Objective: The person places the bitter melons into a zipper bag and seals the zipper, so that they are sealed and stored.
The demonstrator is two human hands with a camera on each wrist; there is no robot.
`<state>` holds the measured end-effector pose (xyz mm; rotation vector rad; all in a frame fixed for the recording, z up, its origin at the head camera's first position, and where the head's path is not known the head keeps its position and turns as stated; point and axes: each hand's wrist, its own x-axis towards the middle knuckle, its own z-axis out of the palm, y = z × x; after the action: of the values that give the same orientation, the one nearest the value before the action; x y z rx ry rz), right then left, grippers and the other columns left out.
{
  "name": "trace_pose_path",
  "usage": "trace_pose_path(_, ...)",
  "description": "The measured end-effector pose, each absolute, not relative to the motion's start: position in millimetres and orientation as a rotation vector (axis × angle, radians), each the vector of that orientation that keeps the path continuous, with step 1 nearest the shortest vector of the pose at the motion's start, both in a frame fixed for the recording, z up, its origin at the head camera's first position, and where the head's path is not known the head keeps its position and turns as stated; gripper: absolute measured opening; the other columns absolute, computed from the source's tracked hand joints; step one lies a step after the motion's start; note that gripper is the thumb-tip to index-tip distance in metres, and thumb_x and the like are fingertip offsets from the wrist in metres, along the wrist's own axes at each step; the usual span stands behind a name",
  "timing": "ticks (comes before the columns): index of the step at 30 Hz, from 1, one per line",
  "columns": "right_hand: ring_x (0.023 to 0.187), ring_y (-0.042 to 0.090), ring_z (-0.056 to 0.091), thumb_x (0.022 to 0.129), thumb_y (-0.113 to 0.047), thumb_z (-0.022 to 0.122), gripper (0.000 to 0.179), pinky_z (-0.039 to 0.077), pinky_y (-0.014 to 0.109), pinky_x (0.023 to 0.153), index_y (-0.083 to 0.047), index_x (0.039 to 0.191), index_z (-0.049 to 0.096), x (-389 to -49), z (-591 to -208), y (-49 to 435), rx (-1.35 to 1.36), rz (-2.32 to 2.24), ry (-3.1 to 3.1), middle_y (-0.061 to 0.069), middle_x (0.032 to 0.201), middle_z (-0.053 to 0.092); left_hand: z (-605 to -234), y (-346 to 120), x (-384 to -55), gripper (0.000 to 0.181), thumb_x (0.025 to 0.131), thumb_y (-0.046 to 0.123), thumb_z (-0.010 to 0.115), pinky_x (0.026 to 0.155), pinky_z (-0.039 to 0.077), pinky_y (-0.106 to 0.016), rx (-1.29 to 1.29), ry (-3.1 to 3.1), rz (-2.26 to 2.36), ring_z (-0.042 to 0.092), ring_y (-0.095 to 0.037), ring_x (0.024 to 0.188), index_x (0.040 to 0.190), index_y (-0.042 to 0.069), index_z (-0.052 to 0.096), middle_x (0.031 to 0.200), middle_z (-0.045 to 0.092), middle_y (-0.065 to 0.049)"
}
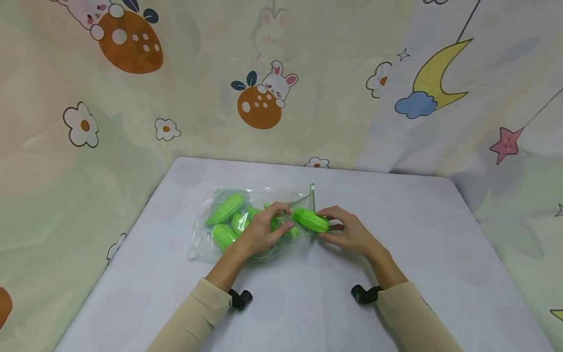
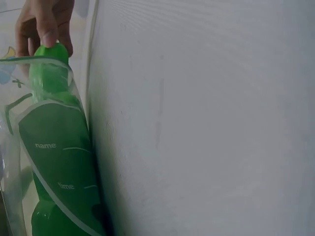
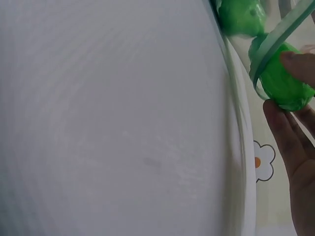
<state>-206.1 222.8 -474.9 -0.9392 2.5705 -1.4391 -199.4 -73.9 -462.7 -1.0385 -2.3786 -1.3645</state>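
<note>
A clear zip bag (image 1: pixel 200 247) lies on the table with its mouth towards the right. Several bright green, ridged cucumber-shaped pieces, such as this one (image 1: pixel 226 209), are inside it. My left hand (image 1: pixel 263 232) pinches the bag near its mouth, thumb and fingers curled at the edge. At the opening, my right hand (image 1: pixel 349 231) grips one green cucumber (image 1: pixel 310 220) by its right end, while the other end lies within the bag's mouth. The right wrist view shows thumb and fingers around that cucumber (image 3: pixel 283 81), with the bag's zip strip (image 3: pixel 275 42) crossing it.
The white-covered table (image 1: pixel 299 303) extends around the bag, its back edge meeting a printed cloth backdrop (image 1: pixel 334 112). A green panel (image 2: pixel 54 132) on the bag carries the words "name" and "time". Black wrist devices sit by both cuffs, one at the left sleeve (image 1: pixel 241 299).
</note>
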Motion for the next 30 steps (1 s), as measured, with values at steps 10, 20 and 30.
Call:
trace_pose_path(10,0.12,0.033,0.063,0.091,-0.005,0.078,0.047,0.058,0.047,0.096,-0.007,0.135,0.063,-207.0,-473.3,217.4,-0.912,-1.491,2.548,0.01,0.131,0.063,-460.9,-71.0,-199.3,0.03,0.098,0.017,0.072,0.1,0.056,-0.045,-1.048,-2.385,-1.356,0.067,-0.032,0.12,0.123,0.017,0.056,0.136,0.064,-0.012)
trace_pose_path(20,0.112,0.044,0.064,0.088,0.011,0.074,0.041,0.059,0.056,0.09,0.006,0.127,0.064,-206.6,-478.1,211.8,-0.924,-1.528,2.536,0.024,0.124,0.061,-460.1,-65.3,-200.6,0.031,0.098,0.018,0.072,0.101,0.055,-0.047,-1.073,-2.392,-1.35,0.067,-0.032,0.121,0.124,0.009,0.057,0.13,0.067,-0.013)
trace_pose_path(30,0.12,0.032,0.067,0.095,-0.001,0.072,0.034,0.058,0.042,0.097,-0.005,0.129,0.066,-206.3,-477.2,212.2,-0.903,-1.48,2.537,0.011,0.127,0.069,-457.7,-63.7,-200.8,0.032,0.098,0.02,0.072,0.103,0.054,-0.049,-1.061,-2.421,-1.342,0.067,-0.033,0.12,0.125,0.013,0.055,0.127,0.068,-0.015)
